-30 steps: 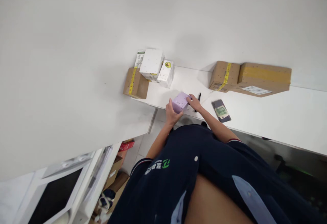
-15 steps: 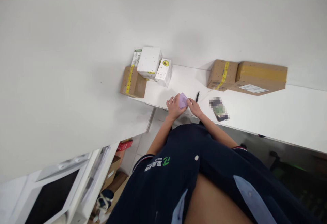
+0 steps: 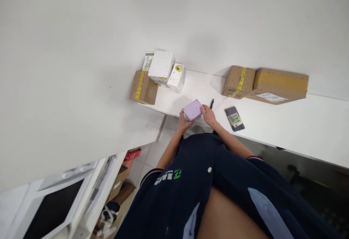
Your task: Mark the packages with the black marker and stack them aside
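Note:
A small light-purple box [image 3: 193, 110] is held between my two hands at the front edge of the white table [image 3: 201, 82]. My left hand [image 3: 184, 122] grips its left and lower side, with the thumb along the left end. The fingers of my right hand [image 3: 208, 114] close on its right end. Just behind my right hand lies a black pen [image 3: 212, 104]. Farther right a dark phone [image 3: 235, 118] rests on the table, with a green banknote-like piece on its back.
At the back left stand white boxes with avocado pictures [image 3: 176, 77] and a taped cardboard box [image 3: 144, 88]. Two more cardboard boxes [image 3: 240, 81] sit against the wall on the right. Below left is a white appliance with a dark panel [image 3: 54, 210], beside stored cartons [image 3: 120, 182].
My left hand has shifted from over the purple box to its left end and underside, so its broad face now shows. My right hand stays at its right end.

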`<action>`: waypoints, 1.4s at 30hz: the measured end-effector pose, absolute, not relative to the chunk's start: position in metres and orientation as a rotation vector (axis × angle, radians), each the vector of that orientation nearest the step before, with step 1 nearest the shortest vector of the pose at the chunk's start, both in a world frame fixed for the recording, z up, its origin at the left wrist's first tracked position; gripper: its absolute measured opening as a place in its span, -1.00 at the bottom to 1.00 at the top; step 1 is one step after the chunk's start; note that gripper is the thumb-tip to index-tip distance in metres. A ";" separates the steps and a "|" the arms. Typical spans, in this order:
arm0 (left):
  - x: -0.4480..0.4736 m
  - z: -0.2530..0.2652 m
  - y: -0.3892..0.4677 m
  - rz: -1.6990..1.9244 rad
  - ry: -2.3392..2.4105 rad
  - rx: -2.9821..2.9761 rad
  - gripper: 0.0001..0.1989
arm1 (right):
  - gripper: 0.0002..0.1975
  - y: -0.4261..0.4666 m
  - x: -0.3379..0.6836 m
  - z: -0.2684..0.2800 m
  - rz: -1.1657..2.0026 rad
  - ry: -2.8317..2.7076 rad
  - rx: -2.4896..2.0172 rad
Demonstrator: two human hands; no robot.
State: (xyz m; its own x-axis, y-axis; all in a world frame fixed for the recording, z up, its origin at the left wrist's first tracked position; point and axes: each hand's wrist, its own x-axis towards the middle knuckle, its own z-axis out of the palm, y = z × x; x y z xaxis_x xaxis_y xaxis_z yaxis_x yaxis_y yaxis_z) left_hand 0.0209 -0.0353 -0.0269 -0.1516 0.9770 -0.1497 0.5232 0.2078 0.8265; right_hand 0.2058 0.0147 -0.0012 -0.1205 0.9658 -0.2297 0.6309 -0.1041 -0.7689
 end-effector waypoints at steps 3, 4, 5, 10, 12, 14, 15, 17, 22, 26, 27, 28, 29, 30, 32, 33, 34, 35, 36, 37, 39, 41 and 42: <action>0.024 -0.010 -0.028 0.768 1.824 1.539 0.05 | -0.46 0.011 0.202 0.006 0.939 -1.840 -1.701; 0.026 -0.004 -0.026 0.747 1.854 1.585 0.04 | -0.43 0.010 0.200 0.008 0.914 -1.866 -1.683; 0.029 0.001 -0.024 0.719 1.891 1.623 0.02 | -0.39 0.009 0.198 0.010 0.916 -1.886 -1.675; 0.045 0.016 -0.019 0.527 1.988 1.734 -0.08 | -0.16 0.009 0.190 0.005 1.136 -1.907 -1.690; 0.050 0.016 -0.018 0.493 1.964 1.784 -0.08 | -0.24 0.012 0.193 -0.002 1.231 -1.849 -1.678; 0.051 0.015 -0.020 0.465 1.933 1.831 -0.06 | -0.39 0.015 0.200 -0.010 1.334 -1.746 -1.689; 0.050 0.014 -0.022 0.441 1.909 1.856 -0.05 | -0.45 0.017 0.204 -0.013 1.381 -1.682 -1.714; 0.044 0.013 -0.027 0.371 1.874 1.894 -0.04 | -0.53 0.019 0.212 -0.019 1.442 -1.571 -1.784; 0.010 0.004 -0.044 0.216 1.901 1.891 -0.02 | -0.66 0.018 0.218 -0.022 1.456 -1.505 -1.792; -0.011 -0.006 -0.045 0.382 1.733 1.832 -0.05 | -0.71 0.019 0.213 -0.022 1.529 -1.287 -1.755; -0.013 -0.007 -0.043 0.450 1.702 1.773 -0.07 | -0.70 0.021 0.213 -0.021 1.558 -1.194 -1.742; -0.014 -0.008 -0.040 0.524 1.693 1.687 -0.10 | -0.68 0.022 0.214 -0.020 1.577 -1.091 -1.727; -0.015 -0.007 -0.037 0.604 1.699 1.583 -0.15 | -0.67 0.024 0.215 -0.018 1.580 -0.985 -1.710; -0.015 -0.006 -0.033 0.685 1.709 1.467 -0.21 | -0.66 0.026 0.218 -0.015 1.567 -0.883 -1.688; -0.014 -0.002 -0.028 0.839 1.702 1.194 -0.33 | -0.66 0.029 0.225 -0.010 1.530 -0.720 -1.634; -0.014 0.001 -0.026 0.898 1.677 1.040 -0.36 | -0.66 0.029 0.228 -0.007 1.520 -0.666 -1.609; -0.013 0.003 -0.025 0.939 1.640 0.884 -0.37 | -0.65 0.029 0.231 -0.004 1.521 -0.627 -1.590; -0.012 0.006 -0.024 0.965 1.597 0.738 -0.37 | -0.65 0.028 0.234 -0.002 1.534 -0.598 -1.577; -0.011 0.008 -0.025 0.981 1.555 0.610 -0.37 | -0.64 0.027 0.235 0.000 1.555 -0.576 -1.569; -0.010 0.011 -0.025 0.993 1.520 0.512 -0.37 | -0.62 0.025 0.235 0.001 1.585 -0.562 -1.561; -0.008 0.014 -0.027 1.004 1.475 0.399 -0.40 | -0.59 0.022 0.231 0.003 1.653 -0.569 -1.545; -0.006 0.015 -0.028 1.007 1.456 0.348 -0.41 | -0.58 0.020 0.226 0.004 1.699 -0.629 -1.545; -0.005 0.015 -0.028 1.010 1.452 0.334 -0.41 | -0.57 0.020 0.223 0.005 1.709 -0.668 -1.551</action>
